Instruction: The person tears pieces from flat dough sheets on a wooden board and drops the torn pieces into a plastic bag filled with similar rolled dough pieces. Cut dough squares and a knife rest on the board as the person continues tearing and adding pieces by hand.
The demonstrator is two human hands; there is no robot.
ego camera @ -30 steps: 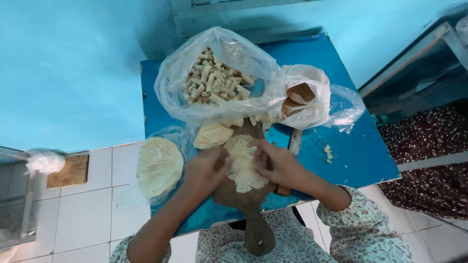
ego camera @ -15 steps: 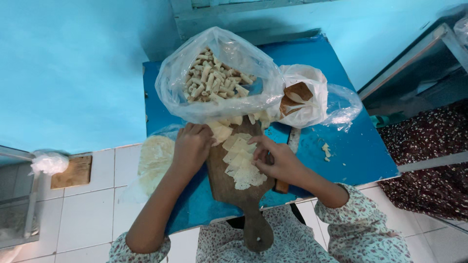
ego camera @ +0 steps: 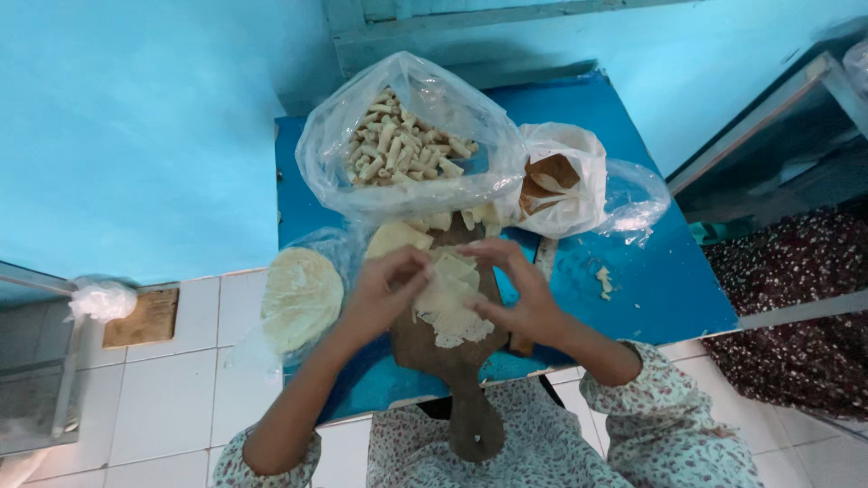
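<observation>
Starting at the far left, a knotted plastic bag (ego camera: 101,298) is seen beside a small wooden board (ego camera: 142,317) on the white tiled floor (ego camera: 172,398). Next across, a round stack of pale wrappers (ego camera: 301,296) is laid in clear plastic at the left edge of the blue table (ego camera: 651,280). Just right of it, the left hand (ego camera: 384,294) is held over the paddle-shaped wooden board (ego camera: 448,361), its fingers (ego camera: 411,268) curled and pinched on the left edge of a thin pastry sheet (ego camera: 448,307). That sheet is spread on the board's middle, between the two hands, with a folded pale piece (ego camera: 395,239) lying just above the left hand. Above all this, a big clear bag of rolled pastries (ego camera: 407,149) is set at the back of the table, its mouth open toward the board. The right hand (ego camera: 524,303) is placed at the sheet's right side, fingers (ego camera: 488,250) bent over its top edge and thumb pressed on its lower part, so the sheet is gripped from both sides. Further right, a white bag holding brown paper (ego camera: 556,181) is seen, then a crumpled clear bag (ego camera: 637,199), and small dough scraps (ego camera: 603,280) on the bare blue top.
</observation>
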